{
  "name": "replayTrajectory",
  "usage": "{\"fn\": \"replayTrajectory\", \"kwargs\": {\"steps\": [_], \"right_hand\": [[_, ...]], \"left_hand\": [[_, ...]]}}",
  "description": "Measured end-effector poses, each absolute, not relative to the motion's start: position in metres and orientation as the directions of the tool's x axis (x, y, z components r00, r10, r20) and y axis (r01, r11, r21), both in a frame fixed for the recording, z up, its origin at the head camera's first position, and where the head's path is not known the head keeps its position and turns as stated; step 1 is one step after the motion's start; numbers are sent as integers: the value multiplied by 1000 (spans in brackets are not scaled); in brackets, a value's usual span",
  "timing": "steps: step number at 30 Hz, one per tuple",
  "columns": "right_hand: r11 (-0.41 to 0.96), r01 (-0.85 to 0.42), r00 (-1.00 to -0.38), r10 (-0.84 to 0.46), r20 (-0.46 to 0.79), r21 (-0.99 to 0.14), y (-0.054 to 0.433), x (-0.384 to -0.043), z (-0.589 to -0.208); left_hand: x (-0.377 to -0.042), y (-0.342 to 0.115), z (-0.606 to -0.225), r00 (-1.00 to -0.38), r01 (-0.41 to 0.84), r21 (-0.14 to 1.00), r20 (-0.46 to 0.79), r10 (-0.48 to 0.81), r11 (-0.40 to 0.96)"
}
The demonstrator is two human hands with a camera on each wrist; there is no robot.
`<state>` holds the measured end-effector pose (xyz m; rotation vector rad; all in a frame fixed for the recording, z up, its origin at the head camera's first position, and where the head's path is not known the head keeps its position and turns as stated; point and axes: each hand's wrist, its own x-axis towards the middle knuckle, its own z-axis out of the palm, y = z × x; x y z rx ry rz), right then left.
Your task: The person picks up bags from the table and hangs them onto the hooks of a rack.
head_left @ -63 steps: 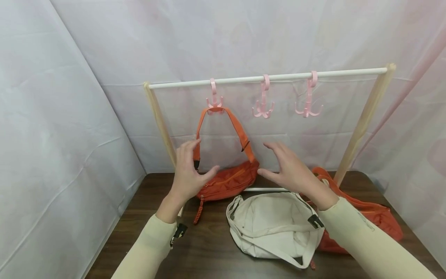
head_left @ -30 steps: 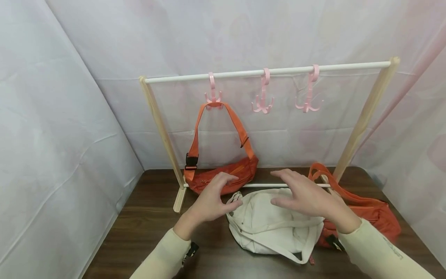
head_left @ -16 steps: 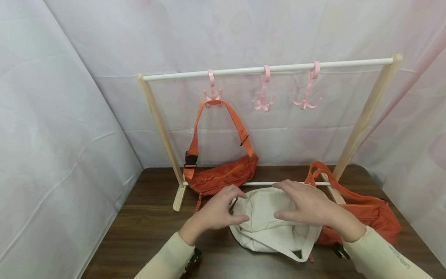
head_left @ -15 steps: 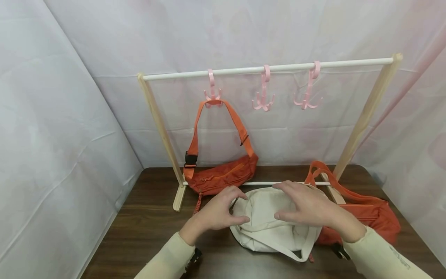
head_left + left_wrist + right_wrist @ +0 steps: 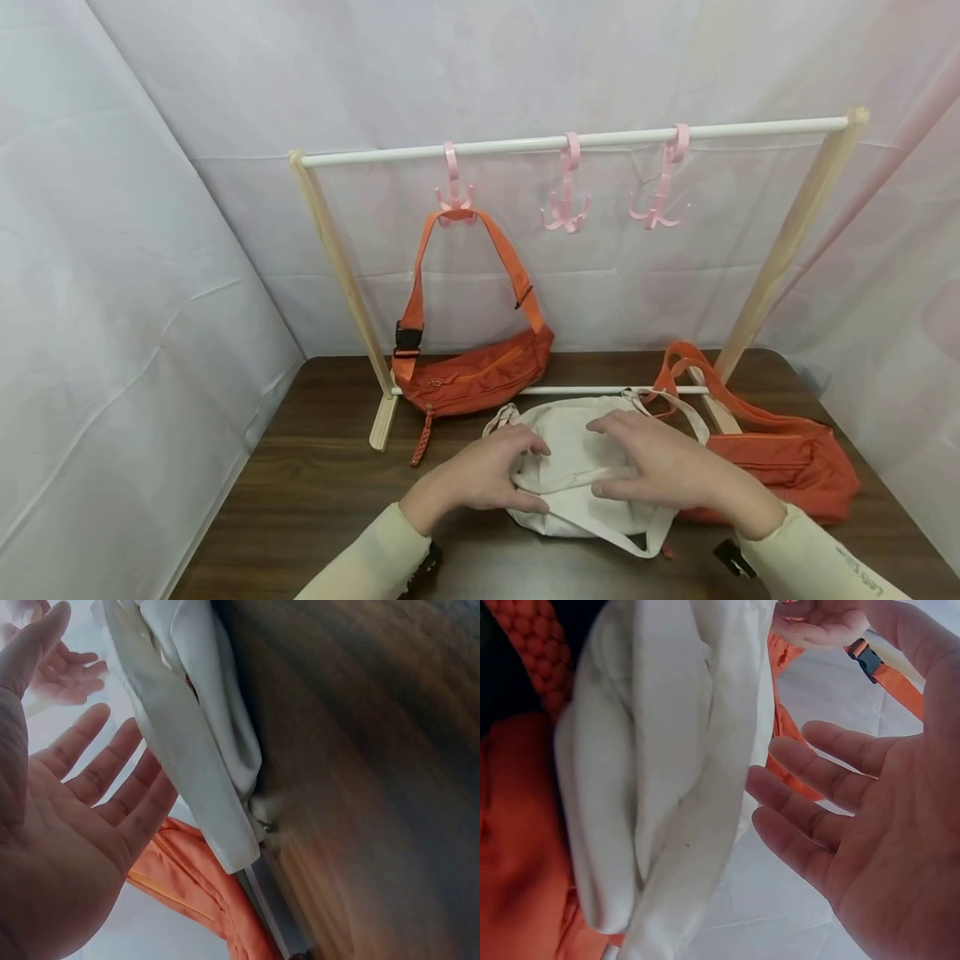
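Observation:
A cream-white fabric bag (image 5: pixel 592 433) lies on the table with a flat strap looped across its front. My left hand (image 5: pixel 487 471) is over the bag's left part, its fingers relaxed and apart from the thumb. Over the right part, my right hand (image 5: pixel 663 462) is held the same way, palm facing the left one. In the left wrist view, fingertips (image 5: pixel 135 739) overlap the edge of the bag's pale cloth (image 5: pixel 180 727). The right wrist view has the fingertips (image 5: pixel 761 780) right at the bag's strap (image 5: pixel 712 780). Neither hand grips anything.
An orange waist bag (image 5: pixel 480 371) hangs by its strap from the left pink hook (image 5: pixel 453 187) on a white rail (image 5: pixel 510 146). Two more pink hooks, a middle one (image 5: pixel 567 187) and a right one (image 5: pixel 662 183), hang beside it. A second orange bag (image 5: pixel 795 467) lies at right.
Both hands have come down from in front of the hanging orange bag onto the cream-white bag, the left one also shifting right. The head view has tilted slightly.

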<state>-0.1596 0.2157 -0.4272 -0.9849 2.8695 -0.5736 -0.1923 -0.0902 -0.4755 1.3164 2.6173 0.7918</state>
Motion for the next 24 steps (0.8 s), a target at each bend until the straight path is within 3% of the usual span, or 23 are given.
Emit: {"fn": "replayTrajectory", "kwargs": {"steps": [16, 24], "right_hand": [[713, -614, -775, -626, 88, -338, 214, -149, -444], [706, -627, -763, -641, 82, -329, 213, -144, -453]], "left_hand": [[-189, -83, -486, -613, 698, 471, 3, 790, 540], [-186, -83, -488, -590, 727, 442, 10, 807, 526]]}}
